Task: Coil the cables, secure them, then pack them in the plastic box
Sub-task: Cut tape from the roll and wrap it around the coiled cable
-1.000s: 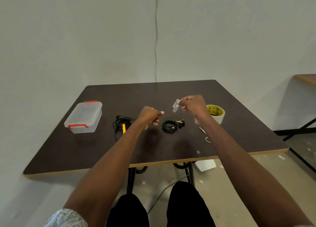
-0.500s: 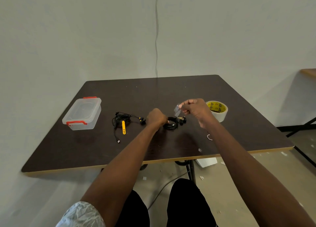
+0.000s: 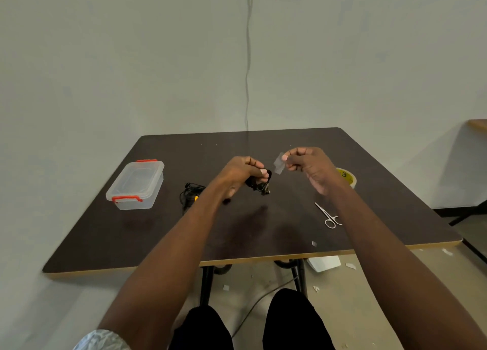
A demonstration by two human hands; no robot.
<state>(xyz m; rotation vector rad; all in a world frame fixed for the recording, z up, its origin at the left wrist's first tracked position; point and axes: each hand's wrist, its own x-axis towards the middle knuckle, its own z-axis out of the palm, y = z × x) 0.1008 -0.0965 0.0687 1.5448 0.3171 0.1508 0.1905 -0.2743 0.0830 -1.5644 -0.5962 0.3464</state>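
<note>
My left hand grips a small coiled black cable and holds it a little above the dark table. My right hand pinches a short piece of clear tape just right of that coil. A second black cable with a yellow tie lies loose on the table, partly hidden by my left forearm. The clear plastic box with red latches stands closed at the left.
A roll of tape with a yellow core sits behind my right wrist. Small metal scissors lie on the table near my right forearm. Paper scraps litter the floor under the table's front edge.
My left hand reached down to the coiled cable, closed on it and lifted it off the table. My right hand kept the tape piece.
</note>
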